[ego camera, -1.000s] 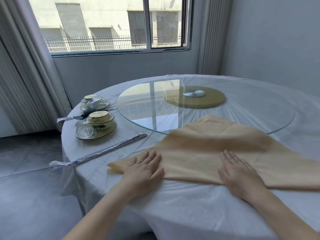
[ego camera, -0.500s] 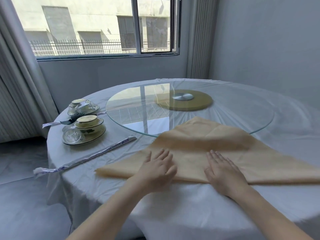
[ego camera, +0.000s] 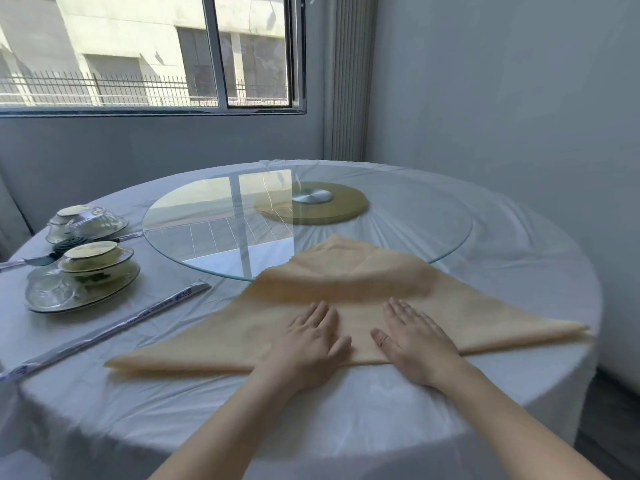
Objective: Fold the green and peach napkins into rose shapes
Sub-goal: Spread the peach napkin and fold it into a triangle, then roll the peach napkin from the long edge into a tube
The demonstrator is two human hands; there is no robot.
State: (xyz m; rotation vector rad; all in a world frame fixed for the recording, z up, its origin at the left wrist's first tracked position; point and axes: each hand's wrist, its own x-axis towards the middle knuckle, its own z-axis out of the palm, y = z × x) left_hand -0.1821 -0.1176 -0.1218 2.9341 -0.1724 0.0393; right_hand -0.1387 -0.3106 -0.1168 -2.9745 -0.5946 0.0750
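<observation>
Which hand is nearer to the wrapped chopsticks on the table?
Left. The left hand lies flat on the peach napkin, right of the wrapped chopsticks; the right hand lies farther right.

Napkin on table, dishes left.

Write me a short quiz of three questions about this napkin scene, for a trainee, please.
1. True or false: the left hand and right hand lie flat on the peach napkin.
2. The napkin's far tip: A is rolled up; B lies on the glass turntable; C stands upright.
3. Fill in: the long wrapped packet lies to the napkin's ____ side.
Key: 1 true; 2 B; 3 left.
</observation>
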